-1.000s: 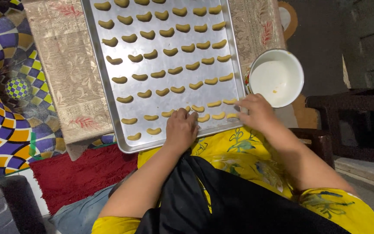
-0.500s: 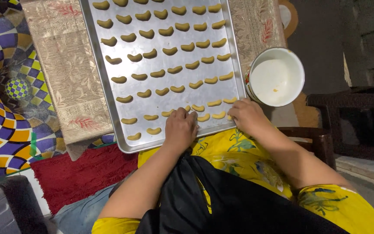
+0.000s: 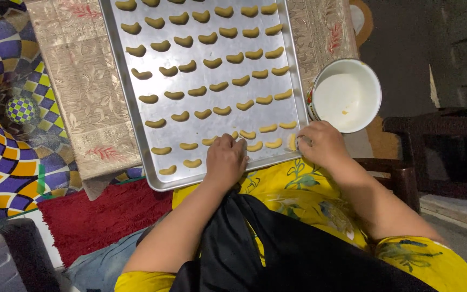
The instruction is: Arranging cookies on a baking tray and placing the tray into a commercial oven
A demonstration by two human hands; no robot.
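hands (image 3: 225, 158) on tray (image 3: 131, 108) (white bowl (image 3: 346, 95) beside)

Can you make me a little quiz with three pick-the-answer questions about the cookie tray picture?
1. Where is the white bowl?
A. right of the tray
B. on the red rug
C. in the middle of the tray

2. What colour is the tray?
A. silver
B. blue
C. black

3. What is in the bowl?
A. full of dough
B. almost nothing, just crumbs
C. water

Answers: 1 A, it sits by the tray's right edge, above the right hand. 2 A, shiny metal shows between the crescent cookies. 3 B, only a speck on its white inside.
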